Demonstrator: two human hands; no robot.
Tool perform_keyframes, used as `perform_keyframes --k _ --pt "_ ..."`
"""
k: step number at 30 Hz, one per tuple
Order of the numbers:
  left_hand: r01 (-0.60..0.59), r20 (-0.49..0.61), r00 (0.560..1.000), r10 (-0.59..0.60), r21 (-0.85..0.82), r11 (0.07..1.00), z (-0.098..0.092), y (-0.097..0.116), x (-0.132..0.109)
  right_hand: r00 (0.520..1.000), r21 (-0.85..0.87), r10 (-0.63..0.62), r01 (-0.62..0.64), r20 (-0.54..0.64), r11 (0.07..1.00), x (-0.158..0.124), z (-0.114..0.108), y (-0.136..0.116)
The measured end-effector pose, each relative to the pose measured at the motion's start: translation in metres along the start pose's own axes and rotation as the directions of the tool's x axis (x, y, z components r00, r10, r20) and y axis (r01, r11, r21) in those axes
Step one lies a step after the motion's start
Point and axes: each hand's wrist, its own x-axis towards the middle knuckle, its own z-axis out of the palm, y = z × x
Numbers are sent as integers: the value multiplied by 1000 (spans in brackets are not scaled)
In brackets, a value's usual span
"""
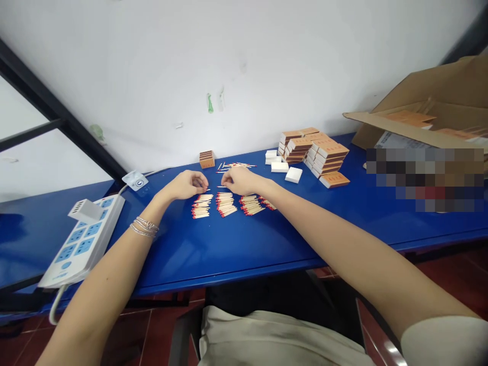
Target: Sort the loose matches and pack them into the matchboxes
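Note:
Red-tipped matches lie in several small rows on the blue table, among them a left row (201, 206), a middle row (226, 204) and a row (250, 205) partly under my right forearm. My left hand (188, 184) is just above the left row, its fingers pinched at a match (208, 190) whose end barely shows. Over the middle row, my right hand (241, 180) has thumb and fingers closed on a match (221, 186) that sticks out to the left. Behind the right hand is a loose scatter of matches (229, 165).
A small stack of matchboxes (207, 159) stands by the wall. White inner trays (279, 166) and larger piles of matchboxes (324, 147) are to the right. An open cardboard box (400, 127) holds more boxes. At left lies a power strip (86, 239) on the blue table (229, 249).

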Motion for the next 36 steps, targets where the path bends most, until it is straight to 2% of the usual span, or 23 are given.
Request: perform_keyframes --k 2,5,7,12,14,16,18,19,22,24,26,29,33,36 --pt "-16 51 999 16 13 1000 -1 4 -3 999 24 -19 18 33 1000 -1 0 -1" --pt "1 152 988 7 -52 999 -2 8 -7 994 71 -36 29 101 997 -2 -2 0" --pt "11 169 986 3 -80 997 -5 8 -8 994 87 -28 18 110 996 -1 -4 3" --pt "-51 -18 999 50 -48 998 -9 13 -8 995 4 68 -68 -78 998 5 -7 19" --pt "-127 -27 992 125 -57 990 1 30 -14 986 -25 110 -114 -126 993 10 -6 25" --pt "-212 44 975 217 -104 972 25 56 -27 982 -56 139 -147 -131 987 18 -5 28" --pt "-347 73 930 361 -156 925 60 85 -44 982 -81 150 -160 -114 984 27 -2 27" --pt "-439 80 887 455 -157 884 80 98 -54 984 -86 149 -158 -101 984 32 0 26" --pt "-707 220 682 697 -46 706 129 120 -77 986 -99 150 -157 -74 983 48 4 20" --pt "-784 256 609 751 50 618 148 122 -85 984 -121 168 -175 -67 977 56 7 17" --pt "-808 252 584 771 100 580 155 119 -88 982 -159 182 -189 -60 969 62 11 13" --pt "-815 239 579 780 132 565 156 113 -87 989 -182 147 -149 -23 972 64 16 -3" --pt "-811 232 584 778 119 573 155 113 -85 988 -83 72 -61 139 995 56 15 -34" --pt "-809 229 586 777 120 575 155 114 -85 975 -57 53 -42 216 998 52 3 -42"
